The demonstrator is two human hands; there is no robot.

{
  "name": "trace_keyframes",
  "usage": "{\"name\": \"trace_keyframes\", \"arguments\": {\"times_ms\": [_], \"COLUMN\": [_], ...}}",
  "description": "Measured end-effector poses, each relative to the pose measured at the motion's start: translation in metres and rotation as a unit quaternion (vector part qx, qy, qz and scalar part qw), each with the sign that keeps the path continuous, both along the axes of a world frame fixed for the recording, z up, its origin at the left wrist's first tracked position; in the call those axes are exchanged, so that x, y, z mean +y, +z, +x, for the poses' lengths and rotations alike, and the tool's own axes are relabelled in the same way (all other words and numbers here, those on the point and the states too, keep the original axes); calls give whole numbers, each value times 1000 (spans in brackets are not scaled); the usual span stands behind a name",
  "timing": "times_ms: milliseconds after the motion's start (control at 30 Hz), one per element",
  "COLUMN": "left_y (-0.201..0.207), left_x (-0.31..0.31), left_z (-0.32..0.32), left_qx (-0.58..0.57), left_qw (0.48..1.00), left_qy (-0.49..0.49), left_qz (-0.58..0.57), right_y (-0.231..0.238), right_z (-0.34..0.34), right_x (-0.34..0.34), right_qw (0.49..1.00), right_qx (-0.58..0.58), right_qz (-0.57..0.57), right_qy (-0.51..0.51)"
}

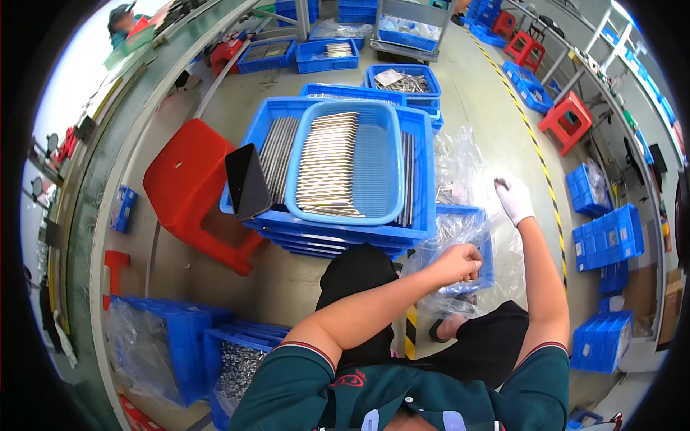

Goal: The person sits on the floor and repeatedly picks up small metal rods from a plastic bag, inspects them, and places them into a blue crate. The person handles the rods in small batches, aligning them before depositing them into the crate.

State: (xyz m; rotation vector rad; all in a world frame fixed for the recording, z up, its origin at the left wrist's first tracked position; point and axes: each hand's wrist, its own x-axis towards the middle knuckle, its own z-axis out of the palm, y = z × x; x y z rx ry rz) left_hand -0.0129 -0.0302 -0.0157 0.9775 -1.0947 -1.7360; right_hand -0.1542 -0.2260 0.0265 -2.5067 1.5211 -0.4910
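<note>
My left hand (460, 264), bare, is closed with its fingers curled together over a blue crate (486, 267) by my knees. Clear plastic film (460, 233) lines that crate and spreads around its sides, with small metal parts (447, 226) showing through. Whatever the left fingers pinch cannot be made out. Farther forward and to the right, my right hand (514, 200) wears a white glove with the fingertips bare. Its fingers are drawn together beside the edge of the film, and their contents are too small to tell.
Straight ahead, a light-blue basket (379, 161) with a row of metal rods (329, 165) rests on stacked blue crates (424, 194). A black phone (248, 179) leans there. A red stool (190, 172) stands left. Crates of metal parts (244, 370) sit at lower left.
</note>
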Motion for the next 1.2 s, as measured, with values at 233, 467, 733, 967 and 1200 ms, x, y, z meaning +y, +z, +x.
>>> {"name": "trace_keyframes", "arguments": {"times_ms": [233,467,733,967,1200], "left_y": [6,30,32,30,29], "left_x": [-5,-8,-14,-17,-21], "left_z": [-10,-14,-14,-15,-12], "left_qx": [100,107,102,101,98], "left_qw": [991,984,975,972,970], "left_qy": [-21,98,161,167,162], "left_qz": [90,102,118,134,151], "right_y": [-182,-330,-328,-408,-365], "right_z": [-116,-173,-117,-95,-118], "right_x": [8,32,35,35,52], "right_qw": [957,890,944,893,894], "right_qx": [207,293,-4,51,217], "right_qz": [204,348,329,420,374], "right_qy": [21,33,-33,-154,-120]}}
